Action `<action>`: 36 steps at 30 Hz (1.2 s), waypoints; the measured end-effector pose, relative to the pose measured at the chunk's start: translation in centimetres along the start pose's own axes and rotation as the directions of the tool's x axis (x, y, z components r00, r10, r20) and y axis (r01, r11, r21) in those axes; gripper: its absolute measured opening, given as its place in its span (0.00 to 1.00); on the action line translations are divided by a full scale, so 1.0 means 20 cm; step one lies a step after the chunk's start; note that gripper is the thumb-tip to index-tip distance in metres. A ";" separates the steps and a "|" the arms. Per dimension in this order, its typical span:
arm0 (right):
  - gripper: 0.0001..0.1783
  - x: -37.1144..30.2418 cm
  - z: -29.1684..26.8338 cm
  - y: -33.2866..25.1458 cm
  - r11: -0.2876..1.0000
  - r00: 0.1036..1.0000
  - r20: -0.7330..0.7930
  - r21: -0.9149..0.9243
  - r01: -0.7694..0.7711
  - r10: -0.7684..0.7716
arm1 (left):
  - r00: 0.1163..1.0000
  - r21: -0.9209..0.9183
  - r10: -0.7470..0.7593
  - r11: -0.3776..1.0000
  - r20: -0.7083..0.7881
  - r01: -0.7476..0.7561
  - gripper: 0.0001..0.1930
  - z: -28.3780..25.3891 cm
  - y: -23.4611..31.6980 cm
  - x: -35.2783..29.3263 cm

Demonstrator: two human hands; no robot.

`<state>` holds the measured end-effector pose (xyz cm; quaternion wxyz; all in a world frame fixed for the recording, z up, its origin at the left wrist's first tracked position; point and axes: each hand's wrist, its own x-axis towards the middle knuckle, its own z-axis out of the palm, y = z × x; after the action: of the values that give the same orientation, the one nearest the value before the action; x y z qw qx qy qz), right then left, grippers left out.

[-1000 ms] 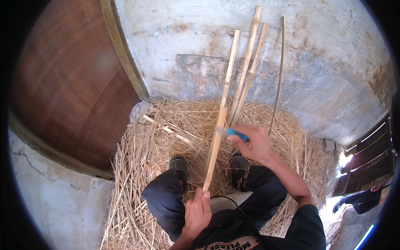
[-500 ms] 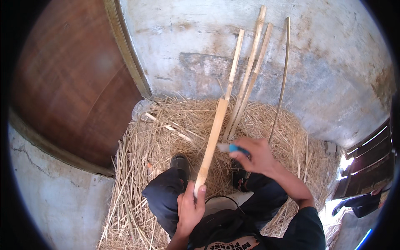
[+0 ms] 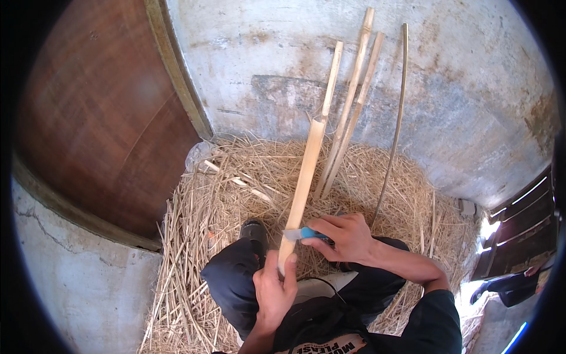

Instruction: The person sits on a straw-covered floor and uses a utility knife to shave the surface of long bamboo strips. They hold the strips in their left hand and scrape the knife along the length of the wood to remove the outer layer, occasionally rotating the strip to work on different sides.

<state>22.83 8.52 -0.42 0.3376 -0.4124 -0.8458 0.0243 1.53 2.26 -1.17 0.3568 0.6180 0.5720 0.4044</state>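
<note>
My left hand (image 3: 276, 289) is closed around the lower end of a pale split bamboo strip (image 3: 305, 171), which slants up and away in front of me. In my right hand (image 3: 345, 236) is a knife (image 3: 308, 233) with a blue handle. Its short light blade lies across the strip, a little above my left fingers. The fingers of my right hand wrap the handle and cover part of it.
Several bamboo strips (image 3: 354, 100) and a thin dark stick (image 3: 401, 100) lean on the stained wall (image 3: 471, 76). Straw and shavings (image 3: 188, 283) cover the floor around my shoes (image 3: 254, 233). A brown door panel (image 3: 106, 118) stands left; part of another person (image 3: 513, 286) shows far right.
My right hand has brought the knife down and left, from beside the strip onto its lower part. The strip's far end has risen slightly; my left hand keeps its hold.
</note>
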 end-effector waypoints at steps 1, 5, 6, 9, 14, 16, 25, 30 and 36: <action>0.18 0.01 0.00 0.00 1.000 1.000 -0.005 -0.011 0.006 -0.006 | 1.000 0.007 -0.001 1.000 0.002 0.001 0.11 0.00 0.00 0.00; 0.18 0.01 -0.01 0.00 1.000 1.000 -0.001 -0.029 0.005 -0.006 | 1.000 0.015 0.000 1.000 0.005 0.000 0.11 0.00 -0.01 -0.01; 0.18 0.01 -0.01 0.00 0.999 1.000 -0.017 -0.033 0.012 -0.012 | 1.000 0.013 0.001 1.000 0.006 -0.001 0.11 0.00 -0.01 -0.01; 0.18 0.01 0.00 0.02 0.999 0.999 -0.039 -0.042 0.020 -0.021 | 1.000 -0.002 -0.012 1.000 0.025 0.012 0.11 0.00 0.00 -0.01; 0.16 0.03 -0.02 0.13 0.991 0.987 -0.160 -0.125 -0.040 0.020 | 0.999 0.041 0.000 0.999 0.047 -0.002 0.11 0.00 -0.06 -0.05; 0.16 0.11 -0.17 0.36 0.881 0.870 -0.256 -0.112 -0.460 0.422 | 0.997 0.061 -0.001 0.998 0.078 -0.004 0.12 -0.01 -0.13 -0.16; 0.11 0.03 -0.07 0.27 0.980 0.970 -0.167 0.121 -0.156 0.175 | 0.982 -0.190 -0.128 0.970 0.142 0.154 0.13 -0.08 -0.29 -0.10; 0.15 0.03 -0.02 0.05 0.990 1.000 -0.013 0.142 0.027 -0.025 | 0.958 -0.328 -0.127 0.921 0.257 0.210 0.14 -0.04 -0.20 -0.03; 0.19 0.01 -0.01 0.00 0.991 0.997 0.053 0.131 0.043 -0.050 | 0.962 -0.202 -0.089 0.969 0.257 0.143 0.14 -0.03 -0.11 -0.02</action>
<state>22.88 8.70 -0.22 0.3404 -0.3691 -0.8608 0.0828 0.05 2.13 -2.88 0.5138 0.5856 0.5109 0.3634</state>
